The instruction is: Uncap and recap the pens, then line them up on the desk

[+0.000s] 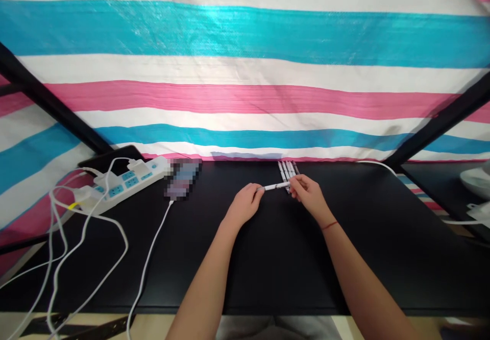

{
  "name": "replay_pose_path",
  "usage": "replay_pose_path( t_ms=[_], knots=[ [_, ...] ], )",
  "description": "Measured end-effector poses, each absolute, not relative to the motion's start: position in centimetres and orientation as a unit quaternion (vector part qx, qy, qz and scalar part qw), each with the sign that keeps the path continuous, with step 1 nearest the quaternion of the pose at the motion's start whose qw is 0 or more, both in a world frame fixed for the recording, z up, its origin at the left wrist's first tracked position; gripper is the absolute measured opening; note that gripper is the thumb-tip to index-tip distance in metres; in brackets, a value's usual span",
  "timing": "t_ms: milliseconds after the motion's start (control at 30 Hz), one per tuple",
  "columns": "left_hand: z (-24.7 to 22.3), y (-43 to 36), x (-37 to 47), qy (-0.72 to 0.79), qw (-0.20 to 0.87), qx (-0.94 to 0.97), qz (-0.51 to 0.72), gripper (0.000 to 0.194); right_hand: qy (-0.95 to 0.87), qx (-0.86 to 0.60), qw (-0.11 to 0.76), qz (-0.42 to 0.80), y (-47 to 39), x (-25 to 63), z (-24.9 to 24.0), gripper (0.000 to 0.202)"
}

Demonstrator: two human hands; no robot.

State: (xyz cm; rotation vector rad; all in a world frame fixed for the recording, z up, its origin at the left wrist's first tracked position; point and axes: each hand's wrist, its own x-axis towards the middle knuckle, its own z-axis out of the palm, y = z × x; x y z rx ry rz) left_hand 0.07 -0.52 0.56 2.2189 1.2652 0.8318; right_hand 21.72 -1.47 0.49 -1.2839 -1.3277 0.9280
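Holding a white pen [276,186] — left hand [243,204], right hand [309,194] — hides its ends.

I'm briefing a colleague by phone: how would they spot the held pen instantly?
Over the black table, find the left hand and right hand. The white pen spans the gap between them. Its neighbours, a row of similar pens, point toward the striped sheet; this one is held crosswise.

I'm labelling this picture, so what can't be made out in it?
All in the head view:
Held pen: both ends, covered by left hand and right hand.
Pen row: some lower ends, behind right hand.
Device: details, masked by pixelation.
White rounded object: right side, cut off by frame edge.
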Motion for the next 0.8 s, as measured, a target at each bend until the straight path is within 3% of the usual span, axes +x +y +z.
replay_pose_path(
  t_ms=[233, 567, 800],
  knots=[
    [0.47, -0.71, 0.57, 0.457, 0.224, 0.800, 0.317, 0.028, -0.599, -0.537, 0.444, 0.395, -1.61, 22.22, 1.37, 0.037],
    [0.78, -1.18, 0.77, 0.470, 0.249, 0.793, 0.296, 0.029, -0.640, -0.506, 0.473, 0.334, -1.93, 22.31, 1.29, 0.023],
    [0.42, -0.80, 0.57, 0.474, 0.381, 0.670, 0.425, 0.034, -0.560, -0.486, 0.548, 0.387, -1.64, 22.17, 1.31, 0.029]
  ],
)
